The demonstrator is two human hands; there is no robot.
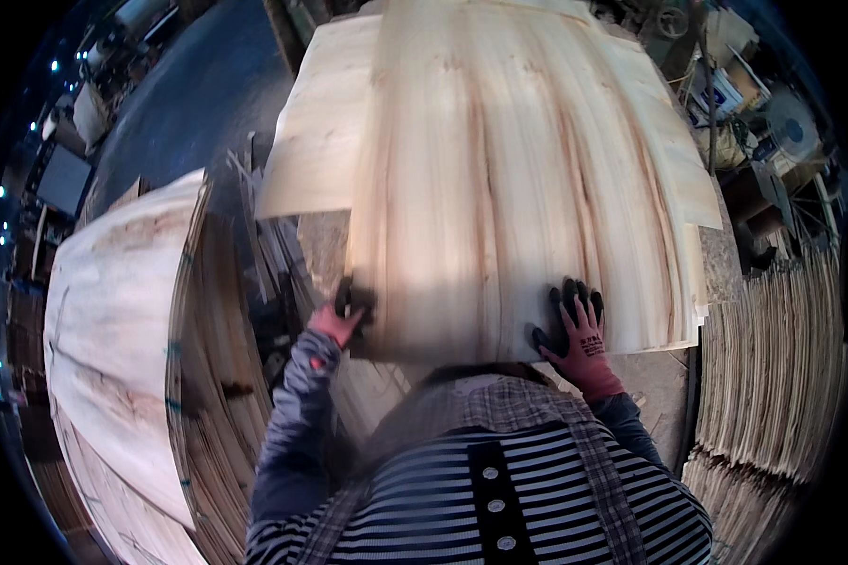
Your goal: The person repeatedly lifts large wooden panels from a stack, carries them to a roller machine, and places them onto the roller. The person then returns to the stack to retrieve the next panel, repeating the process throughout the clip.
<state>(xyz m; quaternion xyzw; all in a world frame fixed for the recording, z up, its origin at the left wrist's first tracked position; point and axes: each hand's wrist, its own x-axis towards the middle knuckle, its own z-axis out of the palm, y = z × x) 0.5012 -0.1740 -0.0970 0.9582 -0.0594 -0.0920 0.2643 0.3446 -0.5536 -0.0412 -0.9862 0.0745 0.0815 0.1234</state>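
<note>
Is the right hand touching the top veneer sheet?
Touching. The head view shows the right hand lying flat, fingers spread, on the top veneer sheet near its near edge.

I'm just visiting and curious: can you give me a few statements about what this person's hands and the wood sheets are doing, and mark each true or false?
1. Both hands wear gloves. True: the left hand and right hand are gloved in red and black.
2. The right hand lies flat on the top veneer sheet. True.
3. The left hand hangs free, away from the sheet. False: it grips the sheet's near left corner.
4. The veneer stack at left is the only other wood. False: a second veneer stack lies at right.
</note>
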